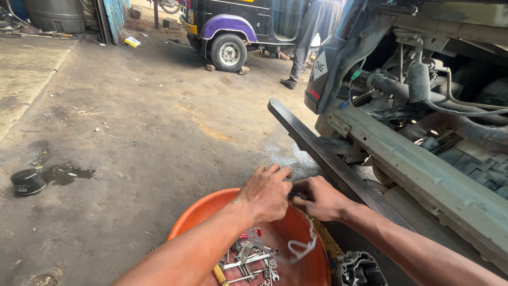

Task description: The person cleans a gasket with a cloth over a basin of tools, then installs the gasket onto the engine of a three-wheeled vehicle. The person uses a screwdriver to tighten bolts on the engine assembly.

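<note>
Head view, left hand (267,193) and right hand (317,198) curled together, pinching something small, unclear, over orange basin (198,214)

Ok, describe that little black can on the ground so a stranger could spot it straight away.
Start at the orange basin under both hands and look far left across the concrete floor. The black can stands beside a dark wet patch, short, round and alone.

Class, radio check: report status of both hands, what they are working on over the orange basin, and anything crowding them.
Left hand and right hand pinched together on a small dark part, too hidden to identify. Orange basin below, holding loose tools. Dark bar close beside right hand.
</note>
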